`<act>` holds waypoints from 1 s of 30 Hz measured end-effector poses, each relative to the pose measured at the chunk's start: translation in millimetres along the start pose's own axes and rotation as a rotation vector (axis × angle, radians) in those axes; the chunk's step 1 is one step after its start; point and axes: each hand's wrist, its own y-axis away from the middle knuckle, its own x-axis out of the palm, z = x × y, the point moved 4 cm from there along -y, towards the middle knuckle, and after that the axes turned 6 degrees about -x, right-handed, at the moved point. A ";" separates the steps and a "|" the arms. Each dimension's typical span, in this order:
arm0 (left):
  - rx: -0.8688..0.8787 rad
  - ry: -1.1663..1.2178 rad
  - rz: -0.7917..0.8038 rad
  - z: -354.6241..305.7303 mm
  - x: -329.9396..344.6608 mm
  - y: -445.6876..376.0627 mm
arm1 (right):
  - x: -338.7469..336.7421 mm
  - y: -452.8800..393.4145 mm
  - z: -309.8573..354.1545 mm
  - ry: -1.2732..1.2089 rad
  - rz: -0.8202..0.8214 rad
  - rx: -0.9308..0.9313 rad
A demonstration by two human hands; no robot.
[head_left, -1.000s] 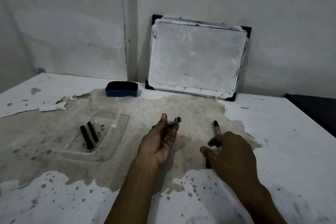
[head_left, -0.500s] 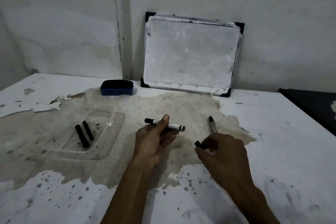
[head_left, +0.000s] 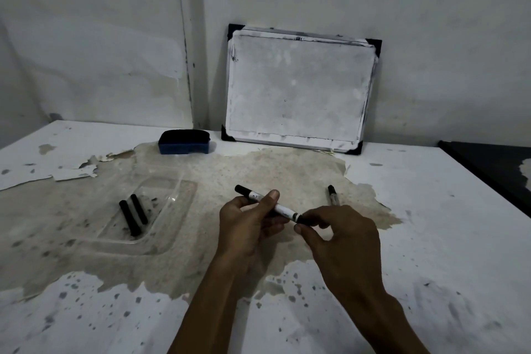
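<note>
My left hand (head_left: 247, 227) grips a white marker (head_left: 283, 210) with a black end, held level above the table and pointing up-left. At the marker's right end, my right hand (head_left: 342, 236) pinches a black cap (head_left: 301, 219) between thumb and fingers. The cap touches that end; I cannot tell how far it is seated. A second marker (head_left: 332, 195) lies on the table just beyond my right hand.
A clear plastic tray (head_left: 172, 218) on the left holds two black sticks (head_left: 129, 217). A blue eraser (head_left: 184, 142) sits by the wall. A smudged whiteboard (head_left: 298, 89) leans on the wall. The table (head_left: 431, 238) has peeling, stained paint. A dark surface (head_left: 488, 161) adjoins at right.
My left hand turned the marker level. My right hand lifted a black cap from the table near the second marker and brought it left to the held marker's end.
</note>
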 end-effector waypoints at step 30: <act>0.347 -1.005 0.013 20.8 74.5 -35.0 | -13.1 -12.6 -116.1 -0.071 0.244 0.504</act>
